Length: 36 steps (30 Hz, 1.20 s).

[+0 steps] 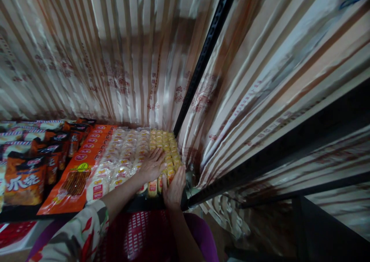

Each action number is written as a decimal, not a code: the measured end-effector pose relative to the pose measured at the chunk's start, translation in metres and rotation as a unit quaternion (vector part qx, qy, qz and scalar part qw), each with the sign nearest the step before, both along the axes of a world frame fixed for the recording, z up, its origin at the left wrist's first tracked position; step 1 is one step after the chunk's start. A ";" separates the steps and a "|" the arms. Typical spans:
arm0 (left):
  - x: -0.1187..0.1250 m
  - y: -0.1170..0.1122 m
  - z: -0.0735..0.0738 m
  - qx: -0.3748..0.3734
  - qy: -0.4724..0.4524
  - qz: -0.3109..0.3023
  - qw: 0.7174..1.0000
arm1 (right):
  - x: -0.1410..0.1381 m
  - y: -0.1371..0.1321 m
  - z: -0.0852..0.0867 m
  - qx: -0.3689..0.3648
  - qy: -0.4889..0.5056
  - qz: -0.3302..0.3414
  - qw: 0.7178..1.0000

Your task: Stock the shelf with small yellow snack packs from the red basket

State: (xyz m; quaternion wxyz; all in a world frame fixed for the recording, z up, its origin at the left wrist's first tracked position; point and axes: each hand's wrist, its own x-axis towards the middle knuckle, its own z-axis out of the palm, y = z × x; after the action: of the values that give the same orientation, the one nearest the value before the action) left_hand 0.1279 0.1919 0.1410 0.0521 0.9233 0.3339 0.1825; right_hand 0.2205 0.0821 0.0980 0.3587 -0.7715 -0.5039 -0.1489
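My left hand (153, 165) lies with its fingers stretched out on top of the yellow wrapped snack packs (162, 138), which stand in tight rows at the right end of the shelf. At their front right corner, my right hand (175, 187) rests against the side of the same rows, fingers extended and the thumb apart. Neither hand is wrapped around a pack. Left of the yellow rows are white packs in clear wrap (124, 150). Beside those lies a row of flat orange snack packets (83, 165).
Orange and black bags (26, 179) fill the shelf's left part. A black upright post (202, 61) rises at the back right corner, before striped printed sheeting (130, 61). Below the shelf is a red perforated basket (137, 235). A dark bar (274, 146) runs along the right.
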 end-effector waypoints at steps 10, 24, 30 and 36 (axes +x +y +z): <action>0.009 0.009 0.010 -0.041 0.002 0.015 0.999 | 0.000 0.001 0.001 0.005 -0.011 0.009 1.000; 0.030 0.035 -0.001 -0.082 0.004 0.071 0.994 | 0.000 -0.001 0.002 0.013 -0.010 0.030 0.999; 0.031 0.050 0.007 -0.068 -0.014 0.093 0.993 | 0.002 0.002 -0.003 0.023 -0.029 0.025 0.999; 0.030 0.069 0.003 -0.047 -0.032 0.097 0.994 | 0.005 -0.003 -0.010 0.039 -0.036 0.018 0.998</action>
State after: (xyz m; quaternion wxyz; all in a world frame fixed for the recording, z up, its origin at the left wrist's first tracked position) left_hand 0.1578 0.2611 0.1437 0.0877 0.8766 0.4286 0.2006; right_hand 0.2258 0.0791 0.0884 0.3732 -0.7415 -0.5244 -0.1896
